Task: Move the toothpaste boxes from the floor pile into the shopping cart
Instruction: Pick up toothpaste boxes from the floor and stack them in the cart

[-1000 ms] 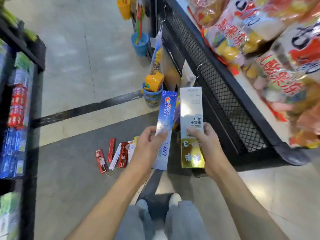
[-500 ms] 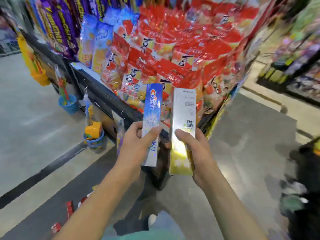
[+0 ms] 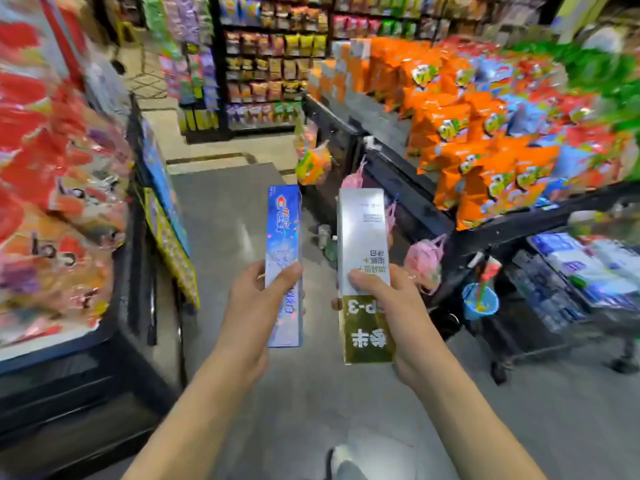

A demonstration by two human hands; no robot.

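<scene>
Two toothpaste boxes are held up side by side in the head view, above the grey floor (image 3: 311, 393) of a shop aisle, each with its long axis running away from the person and tipped slightly upward. The left hand (image 3: 254, 308) grips the blue toothpaste box (image 3: 283, 237) around its lower half, thumb curled across the front face and fingers wrapped behind, so the printed brand end points away toward the far shelves (image 3: 263, 64). The right hand (image 3: 398, 313) holds the silver-and-gold toothpaste box (image 3: 363, 244) just to the right of the blue one, the two apart with a gap of floor showing between them; the thumb lies across the front where silver meets gold, the fingers are hidden behind. Its silver end points away and its gold end points back toward the person, and the printing on it reads upside down. To the right of the silver-and-gold box stands a dark display stand (image 3: 415, 202) piled with orange snack bags (image 3: 467, 133), with pink net bags (image 3: 424, 261) hanging from its edge. Further right and lower is a shopping cart (image 3: 568, 296), blurred, holding blue and white packets, with a small blue bucket (image 3: 479, 301) hanging near it. To the left of the blue box, red snack bags (image 3: 52, 168) fill another stand. A shoe tip (image 3: 341, 459) shows below the boxes at the bottom edge.
</scene>
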